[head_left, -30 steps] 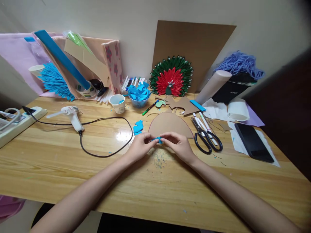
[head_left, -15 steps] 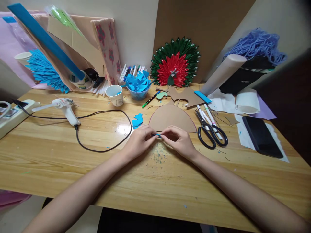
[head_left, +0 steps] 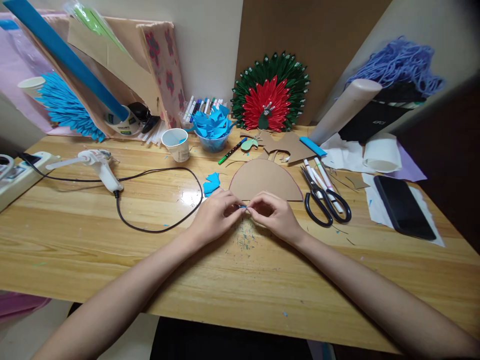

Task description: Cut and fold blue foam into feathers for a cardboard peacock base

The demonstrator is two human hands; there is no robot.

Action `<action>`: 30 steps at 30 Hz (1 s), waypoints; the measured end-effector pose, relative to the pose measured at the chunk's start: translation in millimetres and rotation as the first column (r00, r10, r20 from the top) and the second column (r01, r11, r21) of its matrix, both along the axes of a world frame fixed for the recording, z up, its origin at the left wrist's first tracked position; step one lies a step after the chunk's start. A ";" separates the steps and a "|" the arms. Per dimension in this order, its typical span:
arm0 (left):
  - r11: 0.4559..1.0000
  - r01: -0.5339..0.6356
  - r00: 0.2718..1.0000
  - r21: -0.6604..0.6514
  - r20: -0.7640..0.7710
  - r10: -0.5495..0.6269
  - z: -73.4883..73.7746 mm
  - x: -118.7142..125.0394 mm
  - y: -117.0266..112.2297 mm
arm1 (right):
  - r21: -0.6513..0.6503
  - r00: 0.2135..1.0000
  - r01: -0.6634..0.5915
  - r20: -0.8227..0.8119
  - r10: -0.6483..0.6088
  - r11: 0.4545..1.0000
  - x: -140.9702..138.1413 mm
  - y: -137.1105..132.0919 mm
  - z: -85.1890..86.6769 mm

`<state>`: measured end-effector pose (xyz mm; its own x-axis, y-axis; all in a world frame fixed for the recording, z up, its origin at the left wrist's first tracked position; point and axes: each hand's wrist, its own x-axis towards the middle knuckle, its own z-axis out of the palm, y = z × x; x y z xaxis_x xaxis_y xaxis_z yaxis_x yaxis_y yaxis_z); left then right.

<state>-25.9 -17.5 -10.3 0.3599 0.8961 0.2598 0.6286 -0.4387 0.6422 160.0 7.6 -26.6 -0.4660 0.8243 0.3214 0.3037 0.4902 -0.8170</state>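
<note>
Between the fingertips of both hands is a small blue paper piece [head_left: 243, 206], mostly hidden by the fingers. My left hand [head_left: 219, 212] pinches its left end, and my right hand [head_left: 275, 215] pinches its right end, the two nearly touching. Just beyond the hands lies a brown cardboard half-circle [head_left: 264, 180] with a purple outlined edge. A few loose blue paper pieces [head_left: 211, 184] rest beside my left hand. Small dark and blue scraps [head_left: 244, 237] are scattered on the table below the fingers.
To the right are black-handled scissors [head_left: 324, 200], markers and a phone [head_left: 404, 206]. A glue gun [head_left: 103, 170] with a looping cord lies left. Behind stand a paper cup [head_left: 176, 147], a bowl of blue pieces [head_left: 212, 142] and a red-green peacock craft [head_left: 270, 95].
Both hands stay together over the same spot, and less of the blue piece shows between the fingertips. The whole view has shifted slightly.
</note>
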 end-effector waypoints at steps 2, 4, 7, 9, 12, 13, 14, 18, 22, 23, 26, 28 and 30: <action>0.999 -0.015 1.000 0.045 -0.010 0.016 -0.2 0.4 -1.0 | 0.016 1.000 0.004 0.005 -0.004 1.000 -0.3 -0.4 1.1; 0.996 -0.022 1.000 0.090 -0.006 0.022 -0.6 1.0 -1.9 | 0.032 1.000 0.008 0.008 -0.008 0.999 -0.8 -0.9 1.9; 0.993 -0.020 1.000 0.113 0.021 0.018 -1.2 2.6 -3.4 | 0.044 1.000 0.013 0.007 -0.013 0.999 -1.6 -1.4 2.5; 0.996 -0.021 0.998 0.088 0.058 0.016 -0.9 3.7 -4.2 | 0.043 1.000 0.016 0.008 -0.016 0.999 -1.8 -1.8 2.6; 1.000 -0.021 0.991 0.021 0.130 0.018 0.4 4.0 -4.5 | 0.023 1.000 0.019 0.011 -0.019 1.000 -1.5 -2.1 2.4; 1.000 -0.019 0.988 -0.001 0.150 0.019 0.9 3.7 -4.2 | 0.011 1.000 0.024 0.009 -0.024 1.000 -1.2 -2.0 2.3; 1.000 -0.018 0.986 -0.021 0.166 0.021 1.2 3.1 -3.6 | -0.003 1.000 0.031 0.005 -0.031 1.000 -0.9 -1.7 2.1; 0.995 -0.029 0.980 -0.095 0.191 0.047 0.7 -0.6 0.2 | -0.063 0.997 0.080 -0.008 -0.081 0.995 0.2 0.2 -0.3; 0.988 -0.050 0.971 -0.144 0.223 0.081 -0.6 -2.7 2.7 | -0.101 0.993 0.101 -0.049 -0.106 0.990 0.5 1.5 -2.7; 0.988 -0.046 0.972 -0.149 0.222 0.079 -0.6 -2.5 2.6 | -0.099 0.995 0.080 -0.055 -0.086 0.992 0.5 1.5 -2.8; 0.985 -0.027 0.980 -0.173 0.191 0.060 -0.2 -0.3 0.7 | -0.058 1.000 -0.003 -0.027 0.002 0.998 0.6 0.9 -1.4; 0.977 -0.027 0.984 -0.210 0.169 0.063 -0.1 1.8 -1.0 | -0.012 1.000 -0.029 -0.003 0.029 1.000 0.8 0.2 0.1; 0.965 -0.036 0.982 -0.260 0.169 0.083 -0.6 3.7 -1.9 | 0.033 0.999 -0.034 0.012 0.033 0.999 1.0 -0.5 1.3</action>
